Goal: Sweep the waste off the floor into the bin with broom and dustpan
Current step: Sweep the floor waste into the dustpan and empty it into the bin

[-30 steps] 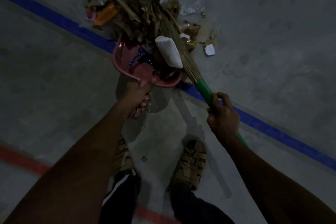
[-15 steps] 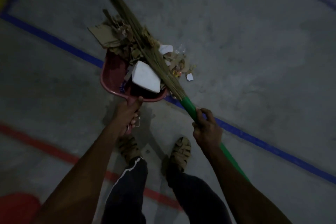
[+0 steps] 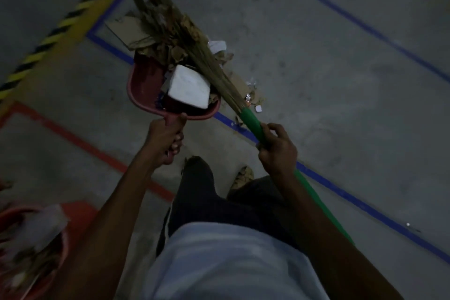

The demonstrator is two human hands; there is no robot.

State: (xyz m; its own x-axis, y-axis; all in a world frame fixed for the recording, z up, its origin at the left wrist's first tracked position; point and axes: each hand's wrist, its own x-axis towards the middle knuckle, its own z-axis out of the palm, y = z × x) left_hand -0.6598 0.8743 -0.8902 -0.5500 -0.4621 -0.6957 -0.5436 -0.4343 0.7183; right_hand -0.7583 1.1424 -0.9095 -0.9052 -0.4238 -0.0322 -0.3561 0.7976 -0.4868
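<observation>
My left hand [image 3: 163, 140] grips the handle of a red dustpan [image 3: 140, 85], held off the floor. The pan carries a white foam block [image 3: 188, 89], cardboard scraps and dry leaves [image 3: 155, 31]. My right hand [image 3: 276, 151] is closed around the green handle of a broom [image 3: 250, 120]. The broom's straw bristles [image 3: 194, 39] lie across the heaped waste, pressing on it. A red bin [image 3: 31, 248] holding rubbish shows at the lower left edge, blurred. Some loose scraps [image 3: 253, 98] lie on the floor right of the pan.
Grey concrete floor carries blue tape lines [image 3: 365, 204], a red line [image 3: 92, 148] and a yellow-black hazard stripe [image 3: 60, 24] at the upper left. My legs and one sandal [image 3: 242, 176] are below the hands.
The view has turned left and pulled back, so the red bin has come into sight at the lower left. Dustpan and broom have kept their hold on the waste and risen from the floor.
</observation>
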